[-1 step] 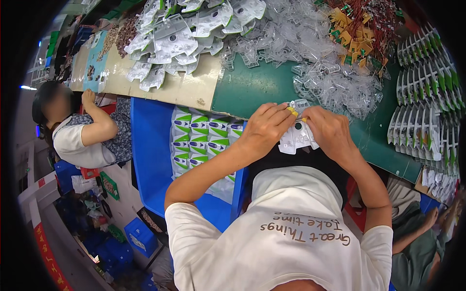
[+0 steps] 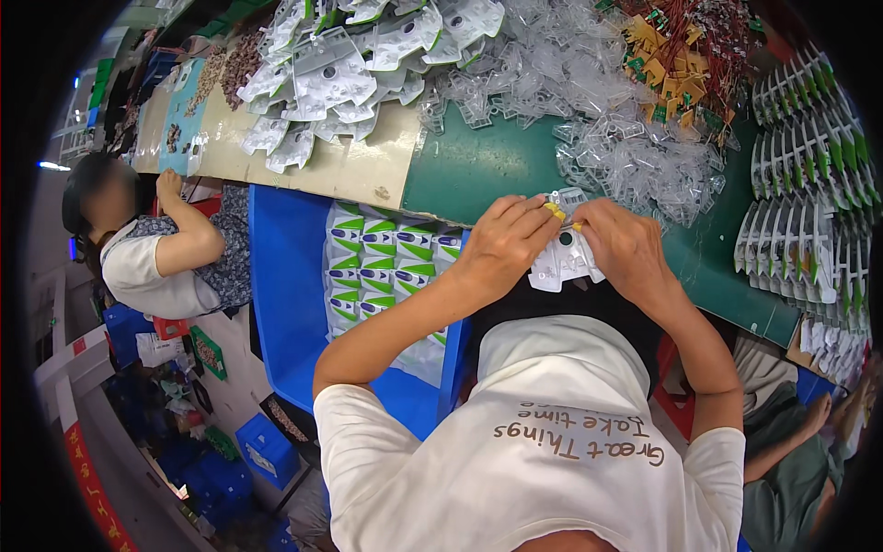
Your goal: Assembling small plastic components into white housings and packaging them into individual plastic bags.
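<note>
At the front edge of the green work surface, my left hand [image 2: 501, 247] and my right hand [image 2: 627, 247] grip a white plastic shell [image 2: 561, 265] from both sides. A dark round hole shows in the middle of the shell. Between my fingertips, at the shell's far end, sits a small yellow piece [image 2: 555, 211]. A clear plastic part [image 2: 572, 196] lies against that same end. My fingers are closed and partly cover these small pieces, so how they are joined cannot be made out.
Beyond my hands are heaps of clear plastic parts [image 2: 635, 170], white shells [image 2: 331, 78] and yellow pieces with red wires [image 2: 681, 69]. Green-edged shells [image 2: 809, 175] stand in rows at right. A blue bin [image 2: 285, 304] holds white-and-green units [image 2: 377, 267]. A co-worker [image 2: 166, 244] sits at left.
</note>
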`<state>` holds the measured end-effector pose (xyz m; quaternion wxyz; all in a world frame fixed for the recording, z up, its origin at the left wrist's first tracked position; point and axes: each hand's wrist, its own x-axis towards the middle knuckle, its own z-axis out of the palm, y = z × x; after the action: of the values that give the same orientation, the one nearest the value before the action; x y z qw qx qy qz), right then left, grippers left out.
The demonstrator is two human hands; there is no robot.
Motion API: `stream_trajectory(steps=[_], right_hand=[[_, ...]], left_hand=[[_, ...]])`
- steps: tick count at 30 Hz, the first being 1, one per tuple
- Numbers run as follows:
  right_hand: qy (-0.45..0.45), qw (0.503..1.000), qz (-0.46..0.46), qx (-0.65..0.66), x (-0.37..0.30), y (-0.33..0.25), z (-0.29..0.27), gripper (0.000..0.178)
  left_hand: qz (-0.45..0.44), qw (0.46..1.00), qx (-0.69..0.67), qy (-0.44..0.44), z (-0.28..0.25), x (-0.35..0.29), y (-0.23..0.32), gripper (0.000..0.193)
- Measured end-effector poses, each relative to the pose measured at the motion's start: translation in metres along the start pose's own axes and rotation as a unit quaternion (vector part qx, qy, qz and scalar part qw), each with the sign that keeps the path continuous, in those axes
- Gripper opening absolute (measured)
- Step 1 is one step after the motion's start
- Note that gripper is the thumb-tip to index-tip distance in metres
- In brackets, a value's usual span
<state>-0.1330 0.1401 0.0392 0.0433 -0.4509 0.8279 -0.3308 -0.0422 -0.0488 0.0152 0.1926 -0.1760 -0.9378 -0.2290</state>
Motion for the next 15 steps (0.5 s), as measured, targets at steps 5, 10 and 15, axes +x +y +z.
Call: stream_trajectory(steps=[5, 10, 15], right_hand=[[0.007, 0.999, 0.034, 0.005, -0.005, 0.004, -0.005, 0.012], [-0.021, 0.998, 0.047, 0.029, -0.020, -0.002, -0.014, 0.025], [-0.033, 0.997, 0.050, 0.040, -0.020, 0.000, -0.014, 0.027]], left_hand=[[-0.047, 0.991, -0.089, 0.088, 0.013, -0.006, 0.004, 0.032], [-0.078, 0.978, -0.155, 0.119, 0.017, -0.006, 0.003, 0.049], [-0.064, 0.974, -0.208, 0.057, 0.015, -0.001, -0.005, 0.066]])
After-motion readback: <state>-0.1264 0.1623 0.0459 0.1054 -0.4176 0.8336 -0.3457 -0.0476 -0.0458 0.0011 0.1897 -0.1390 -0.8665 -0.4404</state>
